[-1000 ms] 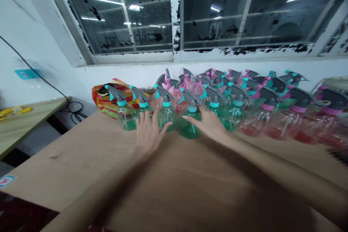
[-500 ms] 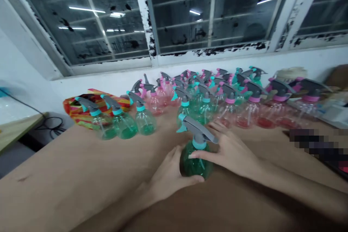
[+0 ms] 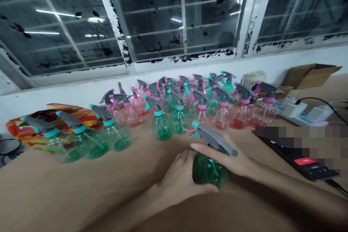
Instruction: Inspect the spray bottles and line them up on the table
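A green see-through spray bottle (image 3: 210,171) with a grey and turquoise trigger head stands upright in front of me. My left hand (image 3: 181,175) is wrapped round the lower body of the bottle, with its thumb along the near side. My right hand (image 3: 237,156) closes on the neck just under the spray head, its thumb across the front and hiding the collar. The other right fingers are partly hidden behind the head. Just beyond stand two green spray bottles (image 3: 162,126) with turquoise collars.
Several pink and green spray bottles (image 3: 221,113) crowd toward the wall. Three green bottles (image 3: 117,136) stand at left beside a striped bag (image 3: 16,125). At right are a phone (image 3: 304,159), a power strip (image 3: 312,119), a cardboard box (image 3: 310,74) and a white tub (image 3: 254,79).
The view has swung to the right, bringing the phone and cardboard box further in. My right thumb has risen from the bottle's body to its neck. My left hand keeps its hold.
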### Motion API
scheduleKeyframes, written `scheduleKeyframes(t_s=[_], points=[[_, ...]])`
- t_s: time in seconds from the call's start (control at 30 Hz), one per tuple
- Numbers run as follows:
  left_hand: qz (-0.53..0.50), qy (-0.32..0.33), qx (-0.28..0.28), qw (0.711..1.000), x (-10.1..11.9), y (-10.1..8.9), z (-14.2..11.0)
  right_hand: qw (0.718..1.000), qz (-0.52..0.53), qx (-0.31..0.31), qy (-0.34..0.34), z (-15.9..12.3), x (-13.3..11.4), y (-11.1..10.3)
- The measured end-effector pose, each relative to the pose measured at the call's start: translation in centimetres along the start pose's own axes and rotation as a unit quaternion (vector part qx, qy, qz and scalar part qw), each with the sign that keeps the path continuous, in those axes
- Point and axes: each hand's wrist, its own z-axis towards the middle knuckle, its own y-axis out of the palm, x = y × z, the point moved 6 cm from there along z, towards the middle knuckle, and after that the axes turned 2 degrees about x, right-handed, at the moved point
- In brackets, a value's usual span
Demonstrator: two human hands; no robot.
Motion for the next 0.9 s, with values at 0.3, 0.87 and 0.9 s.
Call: scheduleKeyframes(t_s=[0.3,0.87,0.9], points=[[0.211,-0.015,-0.028,0.977,-6.1,-1.7,-1.2,0.999,0.037,0.029,0.003,2.3,2.9,0.1],[0.239,-0.003,-0.001,0.971,-8.0,-3.4,-2.3,0.999,0.019,0.022,0.027,4.2,3.4,1.2],[0.241,-0.003,-0.001,0.97,-8.0,-3.4,-2.4,0.999,0.022,0.022,0.029,4.2,3.4,1.2]])
